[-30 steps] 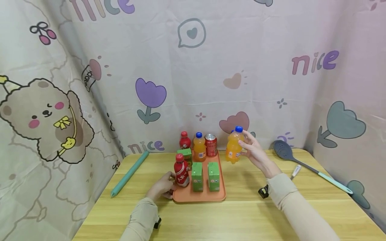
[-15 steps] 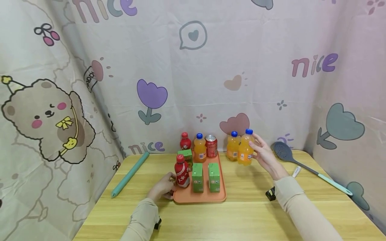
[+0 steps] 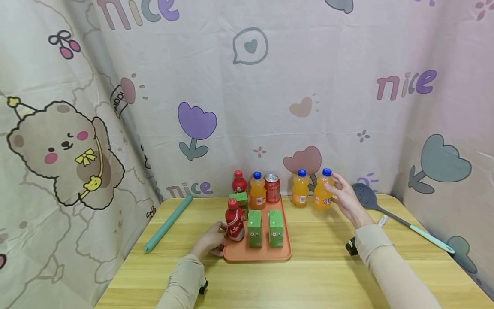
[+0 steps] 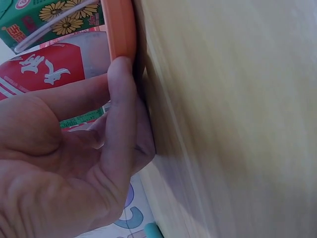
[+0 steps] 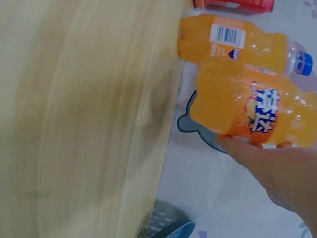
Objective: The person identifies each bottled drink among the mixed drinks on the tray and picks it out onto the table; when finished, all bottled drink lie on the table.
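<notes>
My right hand [image 3: 346,199] grips an orange soda bottle [image 3: 322,194] with a blue cap, held upright close over the back of the table. Just left of it stands a second orange soda bottle [image 3: 300,189]; the two overlap in the right wrist view. At the coral tray [image 3: 266,254], my left hand [image 3: 211,238] pinches the left rim near the front corner. Beside those fingers a red-capped bottle [image 3: 234,221] stands on the tray. In the left wrist view a fingertip [image 4: 120,67] lies against the tray's rim.
Green drink cartons [image 3: 275,229], another orange bottle [image 3: 257,192], a red can [image 3: 272,189] and a second red bottle [image 3: 239,182] stand on the tray. A teal roll [image 3: 168,224] lies left, a slotted spatula [image 3: 393,215] right. A patterned curtain [image 3: 254,98] hangs behind.
My right hand has carried the orange bottle to the right and slightly down, uncovering the second bottle behind it. The left hand has stayed at the tray's rim.
</notes>
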`<action>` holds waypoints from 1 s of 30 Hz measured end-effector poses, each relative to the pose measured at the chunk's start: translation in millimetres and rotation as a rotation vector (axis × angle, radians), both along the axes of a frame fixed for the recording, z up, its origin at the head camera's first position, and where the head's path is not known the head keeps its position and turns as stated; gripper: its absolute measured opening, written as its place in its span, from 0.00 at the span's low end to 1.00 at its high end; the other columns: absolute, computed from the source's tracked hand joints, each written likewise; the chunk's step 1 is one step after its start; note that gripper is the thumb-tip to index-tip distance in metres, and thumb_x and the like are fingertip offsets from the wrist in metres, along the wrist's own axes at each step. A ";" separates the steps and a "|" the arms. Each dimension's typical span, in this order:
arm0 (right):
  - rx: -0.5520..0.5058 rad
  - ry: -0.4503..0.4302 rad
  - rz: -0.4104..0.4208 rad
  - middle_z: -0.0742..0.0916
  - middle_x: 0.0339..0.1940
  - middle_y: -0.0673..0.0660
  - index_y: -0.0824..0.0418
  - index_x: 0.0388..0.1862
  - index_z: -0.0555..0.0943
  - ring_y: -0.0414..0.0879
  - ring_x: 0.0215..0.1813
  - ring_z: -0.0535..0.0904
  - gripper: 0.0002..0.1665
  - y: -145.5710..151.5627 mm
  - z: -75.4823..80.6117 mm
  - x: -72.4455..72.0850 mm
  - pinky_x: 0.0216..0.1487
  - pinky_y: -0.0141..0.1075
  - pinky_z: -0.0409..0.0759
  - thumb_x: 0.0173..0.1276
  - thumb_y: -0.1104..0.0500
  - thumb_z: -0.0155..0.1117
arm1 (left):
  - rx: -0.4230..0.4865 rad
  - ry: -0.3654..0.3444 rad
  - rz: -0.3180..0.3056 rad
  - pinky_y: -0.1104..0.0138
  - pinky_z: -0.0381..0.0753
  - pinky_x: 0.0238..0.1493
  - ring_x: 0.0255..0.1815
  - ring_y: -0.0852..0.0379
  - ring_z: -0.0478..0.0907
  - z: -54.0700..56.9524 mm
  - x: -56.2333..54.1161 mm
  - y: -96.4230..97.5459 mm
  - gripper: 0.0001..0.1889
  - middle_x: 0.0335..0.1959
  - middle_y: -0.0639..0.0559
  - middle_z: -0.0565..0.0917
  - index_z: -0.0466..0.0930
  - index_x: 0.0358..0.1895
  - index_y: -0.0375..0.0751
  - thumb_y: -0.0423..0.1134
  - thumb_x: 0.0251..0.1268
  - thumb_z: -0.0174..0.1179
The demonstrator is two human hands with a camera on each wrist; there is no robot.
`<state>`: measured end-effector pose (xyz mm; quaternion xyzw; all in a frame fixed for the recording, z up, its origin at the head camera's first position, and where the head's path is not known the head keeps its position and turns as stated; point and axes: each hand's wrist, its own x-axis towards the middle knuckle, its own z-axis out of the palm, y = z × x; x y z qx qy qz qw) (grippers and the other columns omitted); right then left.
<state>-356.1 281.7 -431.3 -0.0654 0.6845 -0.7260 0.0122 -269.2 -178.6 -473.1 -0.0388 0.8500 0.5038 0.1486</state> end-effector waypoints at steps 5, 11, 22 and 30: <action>0.024 -0.010 -0.035 0.50 0.90 0.65 0.48 0.90 0.46 0.64 0.89 0.44 0.47 -0.4 -1.9 -9.0 0.84 0.74 0.50 0.82 0.55 0.60 | 0.005 0.005 -0.001 0.69 0.83 0.21 0.30 0.51 0.80 0.1 0.3 -0.1 0.23 0.42 0.38 0.81 0.68 0.65 0.37 0.23 0.68 0.54; 0.059 -0.026 -0.065 0.49 0.90 0.63 0.50 0.90 0.44 0.65 0.89 0.47 0.47 -2.4 -6.1 -17.8 0.84 0.71 0.54 0.83 0.57 0.58 | 0.003 0.011 -0.001 0.69 0.83 0.21 0.29 0.51 0.80 1.1 1.6 0.5 0.23 0.40 0.38 0.80 0.68 0.64 0.36 0.23 0.68 0.54; 0.087 -0.050 -0.126 0.55 0.90 0.61 0.46 0.89 0.50 0.60 0.85 0.55 0.43 -7.3 -13.0 -24.7 0.72 0.51 0.70 0.83 0.56 0.57 | 0.016 0.010 -0.001 0.70 0.83 0.20 0.29 0.53 0.80 -3.9 4.1 2.5 0.23 0.38 0.39 0.80 0.68 0.64 0.35 0.22 0.66 0.54; 0.143 -0.005 -0.141 0.57 0.88 0.65 0.49 0.89 0.48 0.64 0.86 0.56 0.45 -7.2 -15.8 -27.7 0.77 0.56 0.70 0.83 0.54 0.58 | 0.023 0.015 0.004 0.72 0.79 0.19 0.27 0.53 0.78 -0.8 3.8 2.1 0.24 0.39 0.39 0.79 0.67 0.64 0.37 0.22 0.66 0.54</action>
